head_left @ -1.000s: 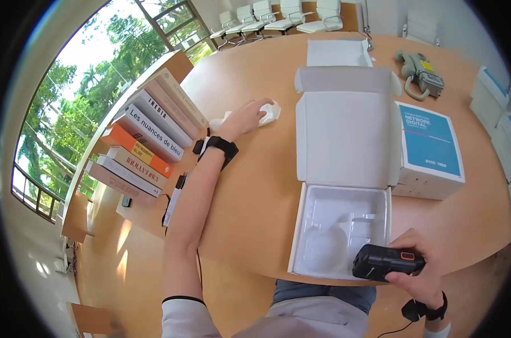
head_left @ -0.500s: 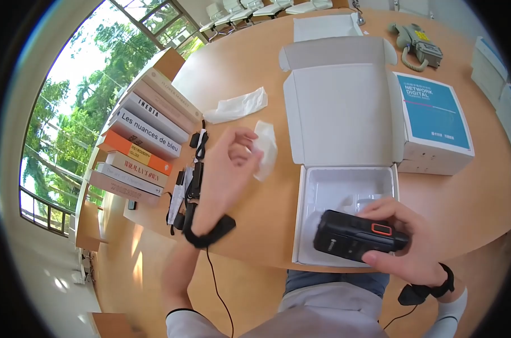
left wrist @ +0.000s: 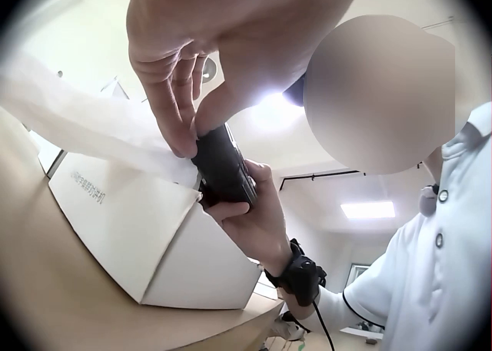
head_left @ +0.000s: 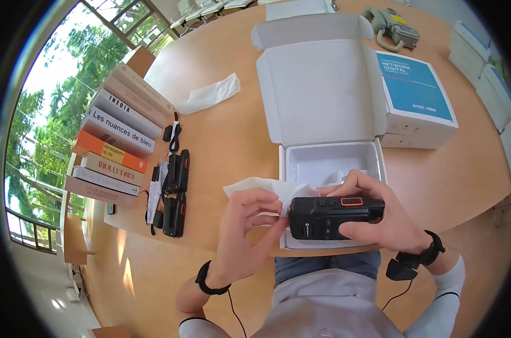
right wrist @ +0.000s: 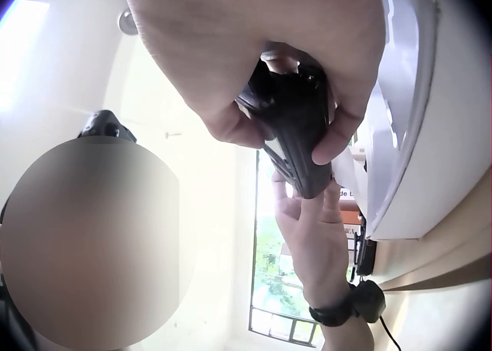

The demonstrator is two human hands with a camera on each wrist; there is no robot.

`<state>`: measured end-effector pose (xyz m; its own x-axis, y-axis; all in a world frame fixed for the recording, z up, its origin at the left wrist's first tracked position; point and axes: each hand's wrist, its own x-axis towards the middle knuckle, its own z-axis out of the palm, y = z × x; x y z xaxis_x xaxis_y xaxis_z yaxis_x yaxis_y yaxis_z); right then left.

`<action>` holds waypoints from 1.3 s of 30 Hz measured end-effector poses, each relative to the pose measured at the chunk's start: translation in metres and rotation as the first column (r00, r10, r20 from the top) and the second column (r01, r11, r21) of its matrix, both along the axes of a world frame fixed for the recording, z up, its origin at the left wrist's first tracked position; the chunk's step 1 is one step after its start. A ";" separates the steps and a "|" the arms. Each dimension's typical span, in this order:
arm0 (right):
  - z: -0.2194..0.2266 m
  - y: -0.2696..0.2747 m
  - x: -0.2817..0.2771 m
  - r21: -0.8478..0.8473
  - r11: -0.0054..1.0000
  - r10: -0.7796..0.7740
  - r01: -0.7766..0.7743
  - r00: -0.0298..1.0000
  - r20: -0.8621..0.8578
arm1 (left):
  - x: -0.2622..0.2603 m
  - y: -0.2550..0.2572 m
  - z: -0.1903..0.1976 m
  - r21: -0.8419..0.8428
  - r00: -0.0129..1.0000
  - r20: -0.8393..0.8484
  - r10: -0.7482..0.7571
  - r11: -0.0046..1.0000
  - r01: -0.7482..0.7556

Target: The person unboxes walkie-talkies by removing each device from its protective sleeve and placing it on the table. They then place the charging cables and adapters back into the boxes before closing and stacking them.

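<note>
My right hand [head_left: 399,228] grips a black two-way radio [head_left: 317,222] with an orange-ringed button, thumb on its face and fingers along the far side. The radio lies sideways above the open white box [head_left: 376,163], covering part of its moulded tray. At the radio's left end, my left hand [head_left: 247,234] pinches a thin white plastic bag [head_left: 255,185]. In the left wrist view, the bag [left wrist: 84,128] trails away from thumb and fingertips, which are right at the end of the radio [left wrist: 223,167]. Its mouth is partly hidden by the fingers.
Two more black radios [head_left: 178,172] with cables and small accessories lie left, beside a row of books [head_left: 120,129]. Another white bag [head_left: 213,94] lies farther back. Right of the raised lid [head_left: 320,90] stands a blue-topped box [head_left: 416,90]; a telephone [head_left: 393,28] is behind it.
My left hand has picked up one white bag from the table and brought it back to the radio. My right hand has moved the radio leftward over the box, toward the bag.
</note>
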<state>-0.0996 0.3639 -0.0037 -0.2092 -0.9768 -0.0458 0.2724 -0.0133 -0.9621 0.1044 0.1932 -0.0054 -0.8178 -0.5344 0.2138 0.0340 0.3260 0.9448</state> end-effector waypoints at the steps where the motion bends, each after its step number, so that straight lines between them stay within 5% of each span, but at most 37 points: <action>1: 0.001 0.001 0.000 0.029 1.000 0.002 -0.001 1.000 -0.016 | 0.002 0.000 -0.001 -0.040 1.000 0.001 -0.009 0.999 0.009; 10: -0.004 0.001 0.021 -0.284 0.950 -0.244 0.131 0.879 -0.410 | 0.012 0.011 -0.005 -0.383 0.999 -0.046 0.018 0.923 -0.034; 14: -0.009 -0.001 0.030 -0.309 0.936 -0.277 0.169 0.895 -0.349 | 0.017 0.013 0.003 -0.486 1.000 0.013 0.016 0.874 -0.008; 17: -0.007 -0.004 0.038 -0.371 0.916 -0.297 0.151 0.877 -0.377 | 0.023 0.024 0.014 -0.371 0.993 0.004 -0.119 0.922 0.112; 20: -0.012 -0.012 0.041 -0.469 0.877 -0.335 0.105 0.834 -0.439 | 0.018 0.027 0.020 -0.490 0.991 -0.076 -0.108 0.870 0.057; 23: -0.011 -0.014 0.037 -0.426 0.900 -0.334 0.090 0.772 -0.541 | 0.014 0.030 0.016 -0.499 0.988 -0.146 -0.041 0.866 -0.038; 29: 0.003 -0.004 0.031 -0.269 0.962 -0.143 0.043 0.920 -0.364 | 0.010 0.030 -0.002 -0.408 0.962 -0.261 0.080 0.894 -0.185; 35: -0.011 -0.006 0.031 -0.197 0.979 -0.096 0.056 0.976 -0.197 | 0.005 0.032 -0.015 -0.467 0.965 -0.253 -0.074 0.883 -0.054; 39: -0.009 -0.004 0.029 -0.252 0.959 -0.210 0.129 0.921 -0.328 | 0.003 0.035 -0.012 -0.438 0.979 -0.205 -0.016 0.896 -0.077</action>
